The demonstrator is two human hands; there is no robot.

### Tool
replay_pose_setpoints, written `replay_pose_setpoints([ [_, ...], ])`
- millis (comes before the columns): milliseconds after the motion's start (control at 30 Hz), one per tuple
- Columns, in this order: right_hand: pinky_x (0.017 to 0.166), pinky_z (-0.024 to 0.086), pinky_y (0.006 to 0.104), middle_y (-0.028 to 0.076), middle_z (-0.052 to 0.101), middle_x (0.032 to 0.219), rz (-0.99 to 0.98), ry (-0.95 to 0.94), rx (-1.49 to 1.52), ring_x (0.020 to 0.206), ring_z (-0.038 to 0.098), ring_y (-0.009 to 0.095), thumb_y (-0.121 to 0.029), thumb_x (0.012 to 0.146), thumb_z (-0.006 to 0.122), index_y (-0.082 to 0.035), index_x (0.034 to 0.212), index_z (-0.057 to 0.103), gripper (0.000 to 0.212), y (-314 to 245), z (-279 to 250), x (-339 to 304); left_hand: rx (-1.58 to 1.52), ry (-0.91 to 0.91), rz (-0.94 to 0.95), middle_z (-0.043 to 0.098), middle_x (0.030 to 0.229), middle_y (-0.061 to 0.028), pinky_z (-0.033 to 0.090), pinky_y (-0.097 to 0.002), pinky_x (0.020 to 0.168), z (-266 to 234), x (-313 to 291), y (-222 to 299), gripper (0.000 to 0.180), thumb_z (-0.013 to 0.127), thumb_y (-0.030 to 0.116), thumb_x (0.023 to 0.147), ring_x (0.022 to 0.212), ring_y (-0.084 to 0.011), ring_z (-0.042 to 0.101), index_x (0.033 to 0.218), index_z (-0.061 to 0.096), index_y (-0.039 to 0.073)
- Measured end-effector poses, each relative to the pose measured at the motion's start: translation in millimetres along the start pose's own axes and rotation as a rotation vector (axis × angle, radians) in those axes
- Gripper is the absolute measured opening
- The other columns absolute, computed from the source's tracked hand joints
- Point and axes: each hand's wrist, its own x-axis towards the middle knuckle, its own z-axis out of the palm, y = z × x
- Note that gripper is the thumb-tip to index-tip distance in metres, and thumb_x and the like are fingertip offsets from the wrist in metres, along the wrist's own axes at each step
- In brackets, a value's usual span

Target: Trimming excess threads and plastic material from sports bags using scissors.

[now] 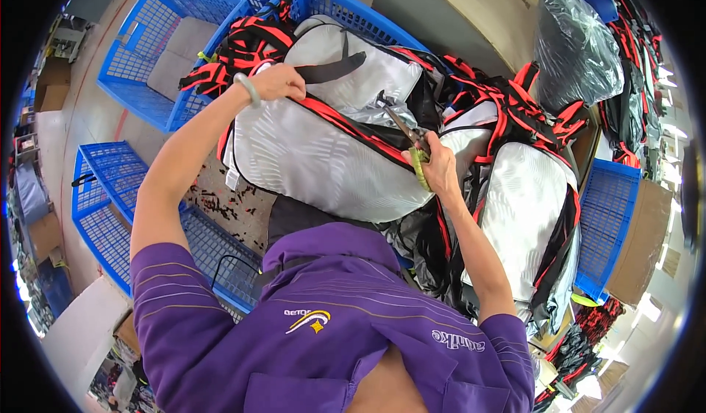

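In front of me lies a large silver-grey bag (316, 159) with red and black edging, its patterned panel facing up. My left hand (281, 82), with a pale bangle at the wrist, is closed at the bag's far left edge. A wide black strap (334, 69) runs out to the right from its fingers. My right hand (439, 164) grips a pair of scissors (401, 125), whose handles are wrapped in yellow-green material. The blades point away and to the left over the bag's far edge, with a small black bit by their tips.
More silver bags (526, 214) with red and black straps lie to the right and beyond. Blue plastic crates (132, 82) stand at the left and back. Another blue crate (607, 225) is at the right, below a full clear plastic sack (577, 45). Dark scraps litter the floor (246, 211).
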Motion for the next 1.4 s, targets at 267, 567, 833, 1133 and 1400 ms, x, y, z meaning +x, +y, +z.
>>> replay_pose_setpoints([
  [267, 0.070, 0.047, 0.0263, 0.004, 0.066, 0.081, 0.125, -0.148, 0.310, 0.073, 0.059, 0.012, -0.017, 0.078, 0.074, -0.001, 0.092, 0.055, 0.028, 21.6, -30.0, -8.4, -0.033, 0.088, -0.057, 0.055, 0.069, -0.0157, 0.041, -0.0397, 0.062, 10.5, -24.1, 61.9, 0.022, 0.053, 0.017, 0.088, 0.066, -0.0309, 0.054, 0.076, 0.048, -0.001],
  [567, 0.064, 0.048, 0.0399, 0.015, 0.065, 0.080, -0.178, -0.242, 0.211, 0.075, 0.063, 0.037, -0.016, 0.077, 0.072, -0.002, 0.091, 0.049, 0.031, -14.2, 9.3, 44.6, -0.318, 0.087, -0.173, 0.042, 0.063, -0.0054, 0.034, -0.0315, 0.056, -1.2, -47.0, 84.8, 0.023, 0.052, 0.014, 0.091, 0.060, -0.0129, 0.037, 0.076, 0.045, -0.002],
  [833, 0.067, 0.048, 0.0411, 0.019, 0.065, 0.082, -0.243, -0.295, -0.072, 0.079, 0.062, 0.039, -0.013, 0.074, 0.070, -0.001, 0.095, 0.051, 0.031, -25.6, 20.4, 52.5, -0.315, 0.015, -0.164, 0.045, 0.065, -0.0062, 0.036, -0.0317, 0.056, -9.6, -50.5, 76.5, 0.017, 0.056, 0.013, 0.086, 0.060, -0.0142, 0.041, 0.078, 0.049, -0.001],
  [1133, 0.060, 0.046, 0.0356, 0.017, 0.060, 0.074, -0.162, -0.080, 0.248, 0.064, 0.058, 0.034, -0.011, 0.079, 0.069, -0.002, 0.094, 0.051, 0.026, -47.9, 11.5, 35.3, 0.099, 0.326, 0.270, 0.062, 0.098, -0.0100, 0.046, -0.0378, 0.078, 52.2, -2.4, 117.1, 0.023, 0.065, 0.020, 0.078, 0.090, -0.0274, 0.060, 0.099, 0.067, 0.013],
  [1400, 0.057, 0.045, 0.0295, 0.009, 0.061, 0.070, -0.024, 0.046, 0.361, 0.063, 0.053, 0.010, -0.018, 0.071, 0.081, 0.001, 0.086, 0.054, 0.037, -21.9, -7.7, 34.3, -0.273, 0.221, -0.146, 0.067, 0.072, -0.0073, 0.048, -0.0382, 0.068, 78.3, 26.0, 128.9, 0.013, 0.066, 0.022, 0.076, 0.073, -0.0267, 0.065, 0.082, 0.070, 0.011],
])
